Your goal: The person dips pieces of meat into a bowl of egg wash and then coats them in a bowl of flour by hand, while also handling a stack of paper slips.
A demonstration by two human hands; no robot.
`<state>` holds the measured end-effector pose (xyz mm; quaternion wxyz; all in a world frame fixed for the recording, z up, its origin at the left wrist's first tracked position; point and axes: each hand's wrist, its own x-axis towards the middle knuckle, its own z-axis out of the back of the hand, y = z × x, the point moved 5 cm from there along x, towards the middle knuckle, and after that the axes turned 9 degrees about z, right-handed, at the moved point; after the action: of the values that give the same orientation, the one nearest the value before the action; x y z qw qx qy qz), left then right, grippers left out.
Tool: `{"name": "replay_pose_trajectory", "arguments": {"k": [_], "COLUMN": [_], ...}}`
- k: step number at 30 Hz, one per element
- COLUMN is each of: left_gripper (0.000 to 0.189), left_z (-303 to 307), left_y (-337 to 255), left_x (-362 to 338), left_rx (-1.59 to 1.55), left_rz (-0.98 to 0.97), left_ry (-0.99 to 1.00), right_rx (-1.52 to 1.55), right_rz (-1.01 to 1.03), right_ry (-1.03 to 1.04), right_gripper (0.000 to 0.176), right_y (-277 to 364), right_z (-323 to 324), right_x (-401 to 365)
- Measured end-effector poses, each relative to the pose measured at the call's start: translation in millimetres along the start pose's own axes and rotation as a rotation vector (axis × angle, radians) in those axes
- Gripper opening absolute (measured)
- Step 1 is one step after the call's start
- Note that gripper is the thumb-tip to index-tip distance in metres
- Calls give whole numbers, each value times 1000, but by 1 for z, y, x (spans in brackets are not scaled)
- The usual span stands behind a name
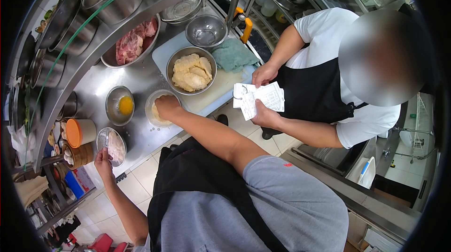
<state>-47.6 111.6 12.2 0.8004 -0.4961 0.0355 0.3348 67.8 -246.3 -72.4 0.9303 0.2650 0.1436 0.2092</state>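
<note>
My right hand (167, 107) reaches into a bowl of pale crumbs (154, 119); its fingertips are hidden in there. My left hand (104, 162) is at the near rim of a bowl with white flour and pale pieces (116, 145), fingers bent together; what they grip is too small to tell. Between and beyond these stands a metal bowl with beaten egg (125, 105). Crumb-coated pieces (191, 72) fill a larger metal bowl to the right of my right hand.
A co-worker in a black apron (307, 93) holds paper slips (265, 99) at the right. Raw meat (134, 43) lies in a big bowl at the back, near an empty metal bowl (206, 30) and a green cloth (233, 55). An orange-lidded tub (81, 133) stands left.
</note>
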Motion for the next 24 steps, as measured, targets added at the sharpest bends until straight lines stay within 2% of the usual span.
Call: {"name": "replay_pose_trajectory", "arguments": {"k": [24], "left_gripper": [31], "left_z": [2], "left_y": [10], "left_x": [14], "left_rx": [-5], "left_rz": [-18], "left_ry": [19], "right_rx": [31], "right_rz": [-15], "right_ry": [25], "right_gripper": [28], "right_y": [-2], "right_z": [0], "right_x": [6]}}
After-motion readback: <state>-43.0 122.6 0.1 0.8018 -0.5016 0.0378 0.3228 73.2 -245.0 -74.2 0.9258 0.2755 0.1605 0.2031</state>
